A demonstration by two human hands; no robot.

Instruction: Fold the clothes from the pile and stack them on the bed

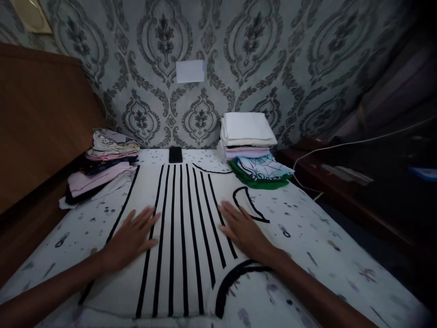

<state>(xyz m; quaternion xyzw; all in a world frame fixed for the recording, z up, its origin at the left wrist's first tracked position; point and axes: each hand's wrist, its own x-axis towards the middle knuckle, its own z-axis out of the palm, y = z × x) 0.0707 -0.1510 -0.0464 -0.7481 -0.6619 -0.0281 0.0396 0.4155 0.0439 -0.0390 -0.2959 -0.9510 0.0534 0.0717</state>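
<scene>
A white garment [175, 237] with black vertical stripes and black edging lies spread flat on a bed with a patterned white sheet [314, 255]. My left hand [128, 239] rests on its left part, fingers spread and pointing away from me. On the right part, beside the last stripes, my right hand [244, 230] lies with its fingers apart. Neither hand holds anything. A black-edged curved opening shows below my right wrist, and a smaller black-edged part extends to the right of that hand.
Folded clothes [102, 164] are stacked at the back left, near a brown wooden board [41, 118]. Another folded stack [251, 141] stands at the back right. A black phone [175, 155] lies between them. A white cable [362, 141] runs at the right.
</scene>
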